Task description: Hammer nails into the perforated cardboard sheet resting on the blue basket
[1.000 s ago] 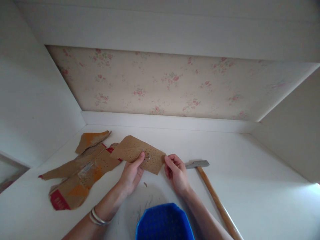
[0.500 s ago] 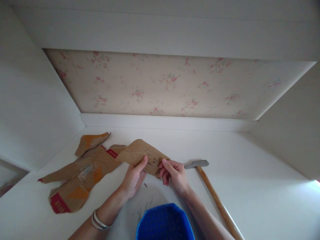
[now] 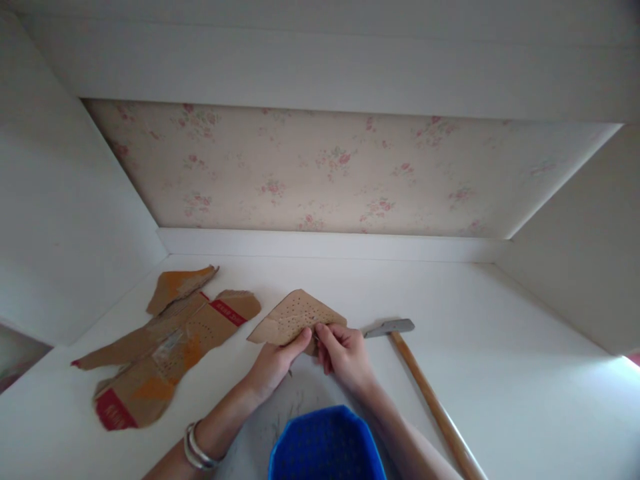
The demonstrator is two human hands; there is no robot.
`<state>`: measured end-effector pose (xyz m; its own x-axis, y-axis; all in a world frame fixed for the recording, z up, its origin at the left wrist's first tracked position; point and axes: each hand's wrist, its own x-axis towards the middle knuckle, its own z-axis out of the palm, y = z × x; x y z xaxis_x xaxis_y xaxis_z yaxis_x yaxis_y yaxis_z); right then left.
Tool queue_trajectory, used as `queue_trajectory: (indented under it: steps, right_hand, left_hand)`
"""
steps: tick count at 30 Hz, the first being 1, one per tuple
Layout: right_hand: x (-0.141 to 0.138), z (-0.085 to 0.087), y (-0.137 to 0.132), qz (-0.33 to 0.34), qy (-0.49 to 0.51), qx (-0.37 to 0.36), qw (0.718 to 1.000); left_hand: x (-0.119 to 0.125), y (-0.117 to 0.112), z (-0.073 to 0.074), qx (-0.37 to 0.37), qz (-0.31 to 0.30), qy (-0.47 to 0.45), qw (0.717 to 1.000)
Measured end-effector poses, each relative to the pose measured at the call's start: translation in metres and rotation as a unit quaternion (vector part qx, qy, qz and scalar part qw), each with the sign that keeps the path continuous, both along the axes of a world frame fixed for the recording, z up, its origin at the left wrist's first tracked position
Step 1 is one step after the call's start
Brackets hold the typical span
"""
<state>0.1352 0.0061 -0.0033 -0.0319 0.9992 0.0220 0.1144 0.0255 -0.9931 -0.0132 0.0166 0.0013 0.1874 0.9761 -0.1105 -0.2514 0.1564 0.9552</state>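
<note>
Both of my hands pinch a small piece of brown cardboard [image 3: 296, 317] dotted with holes, lifted a little off the white surface. My left hand [image 3: 277, 364] grips its near edge from the left, thumb on top. My right hand [image 3: 345, 355] grips the same edge from the right, fingers curled. The fingertips of both hands nearly meet. A silver bracelet [image 3: 196, 449] sits on my left wrist.
Torn flat cardboard pieces [image 3: 165, 347] with red and orange print lie to the left. A hammer [image 3: 421, 380] with a wooden handle lies to the right of my right hand. A blue perforated basket [image 3: 326, 445] stands at the near edge. White walls enclose the surface [image 3: 500, 373]; floral paper lines the back.
The holed cardboard piece has come off the larger pieces and shifted right and nearer. My right hand slid left along it, and both hands have closed in together on its near edge.
</note>
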Motion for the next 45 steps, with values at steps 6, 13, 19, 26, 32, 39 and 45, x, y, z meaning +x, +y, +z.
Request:
queue_trajectory:
  steps: [6,13,19,26,32,39,45]
  right_hand:
    - [-0.002,-0.004,-0.006,-0.087,-0.115,0.108,0.984]
    - [-0.005,-0.009,-0.008,-0.104,-0.116,0.143,0.977]
    - [-0.007,-0.004,-0.009,-0.085,-0.064,0.143,0.984]
    - [-0.016,-0.006,-0.004,-0.075,0.069,0.091,0.991]
    - [-0.019,-0.004,-0.007,-0.089,0.095,0.083,0.988]
    - [-0.018,-0.008,-0.006,-0.114,0.087,0.084,0.986]
    - [-0.018,-0.008,-0.007,-0.123,0.069,0.102,0.985]
  left_hand:
    - [-0.003,-0.003,0.01,0.042,-0.017,0.121,0.992]
    - [-0.001,-0.002,0.006,0.051,-0.01,0.097,0.994]
    - [-0.001,-0.005,0.007,0.028,-0.016,0.075,0.997]
    - [-0.003,-0.006,0.009,0.089,-0.025,0.155,0.984]
    - [0.0,-0.005,0.003,0.109,-0.02,0.19,0.976]
    - [-0.002,-0.007,-0.003,0.068,0.003,0.221,0.973]
    - [0.0,-0.008,-0.004,0.041,0.049,0.234,0.97]
